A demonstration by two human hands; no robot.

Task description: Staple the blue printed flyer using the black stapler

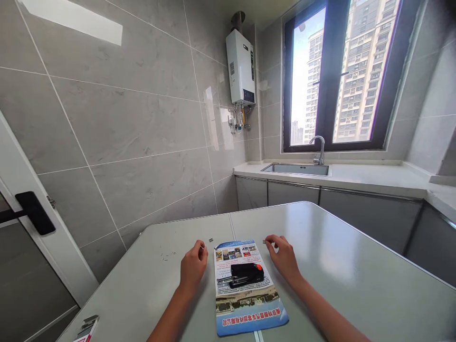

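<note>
A black stapler point(246, 275) with an orange-red button lies on a printed leaflet point(249, 327), its metal magazine sticking out to the left. To the right of the leaflet's top, my right hand point(285, 259) pinches a short grey strip of staples point(264, 242) between thumb and finger. My left hand point(193, 268) is closed at the leaflet's left side, fingertips pinched together; what they hold is too small to make out. Just beyond it, a short piece of staple strip point(211, 240) rests on the table.
Tiny loose bits, seemingly staples point(166, 257), are scattered on the pale table point(356, 285) at left. A small box point(86, 329) sits at the near left edge. Beyond are a counter point(370, 175) with a sink point(297, 168), and a door point(39, 223) at left.
</note>
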